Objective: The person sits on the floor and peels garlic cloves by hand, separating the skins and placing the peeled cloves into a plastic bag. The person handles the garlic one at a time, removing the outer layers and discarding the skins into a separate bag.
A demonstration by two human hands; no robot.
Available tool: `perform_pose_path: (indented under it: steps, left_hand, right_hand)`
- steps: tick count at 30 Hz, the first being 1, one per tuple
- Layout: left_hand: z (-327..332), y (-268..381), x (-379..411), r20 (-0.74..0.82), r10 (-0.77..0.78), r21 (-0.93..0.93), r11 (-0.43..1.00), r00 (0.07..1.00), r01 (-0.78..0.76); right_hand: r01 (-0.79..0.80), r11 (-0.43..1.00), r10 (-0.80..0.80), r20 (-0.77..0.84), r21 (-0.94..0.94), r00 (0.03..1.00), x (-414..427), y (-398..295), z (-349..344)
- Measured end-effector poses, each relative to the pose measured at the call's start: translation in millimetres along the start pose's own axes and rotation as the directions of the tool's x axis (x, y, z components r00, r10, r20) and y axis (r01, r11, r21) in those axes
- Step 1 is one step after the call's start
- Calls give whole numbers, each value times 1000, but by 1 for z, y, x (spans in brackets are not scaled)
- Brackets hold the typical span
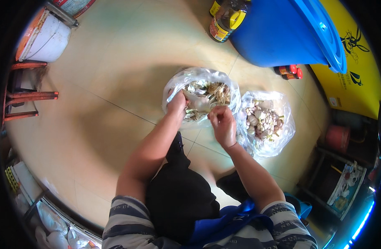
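My left hand (177,102) grips a pale, blurred garlic bulb (200,102) over the opening of a clear plastic bag (209,73). Dry garlic skins and stalk scraps (221,93) fill that bag. At the bulb's right end, my right hand (224,124) has thumb and fingertips curled together. Whether a bit of skin or stalk is pinched there cannot be made out. Just right of it, a second clear plastic bag (283,141) stands open, holding many whole garlic bulbs (262,119).
Beyond the bags stand a large blue plastic tub (271,34), a bottle of dark sauce (221,28) and red-capped jars (291,74). A yellow box (349,84) is at the right. On the left are a white bucket (50,39) and a stool's legs (33,95).
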State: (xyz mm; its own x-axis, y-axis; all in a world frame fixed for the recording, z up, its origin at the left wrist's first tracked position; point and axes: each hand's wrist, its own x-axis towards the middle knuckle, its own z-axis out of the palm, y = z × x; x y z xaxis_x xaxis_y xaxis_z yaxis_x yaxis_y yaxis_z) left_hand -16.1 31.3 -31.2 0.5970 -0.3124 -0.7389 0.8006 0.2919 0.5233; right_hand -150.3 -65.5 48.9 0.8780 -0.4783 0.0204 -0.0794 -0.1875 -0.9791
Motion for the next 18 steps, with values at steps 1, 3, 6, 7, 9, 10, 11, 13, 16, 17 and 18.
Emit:
perform_pose_path:
  steps: [1,3,6,7,9,10,11,13,16,17,18]
  left_hand:
    - [-6,0,2,41,105,31,994,994,-106]
    - [-4,-4,6,-48,117,47,992,992,-115]
    - [-8,-2,5,-34,118,140,984,992,-112]
    - [-14,-1,6,18,132,285,949,991,-132]
    - [-21,0,5,125,136,548,817,983,-183]
    - [-8,10,-16,159,191,751,613,969,-245]
    - [3,10,-30,281,342,743,513,897,-429]
    - [9,16,-52,490,591,671,213,641,-710]
    - [16,25,-61,726,516,583,-111,455,-805]
    - [17,26,-63,763,451,576,-150,463,-803]
    - [15,28,-61,749,305,627,-37,589,-778]
  right_hand:
    - [-7,997,10,40,-74,999,-6,2,-1]
    - [-94,991,97,-24,93,995,3,-3,1]
    - [-139,968,157,-73,209,985,5,3,-3]
    - [-167,967,184,-75,194,980,8,5,-7]
    - [-180,979,187,-72,92,980,14,7,-14]
    - [-167,986,166,-76,-5,983,16,8,-22]
    - [-154,983,146,-77,-102,986,17,8,-30]
    - [-55,972,56,0,-228,998,22,-9,-26]
    - [109,940,-75,116,-324,990,27,-18,-22]
    - [121,942,-86,123,-312,989,27,-19,-20]
    - [134,945,-98,132,-298,986,29,-20,-18]
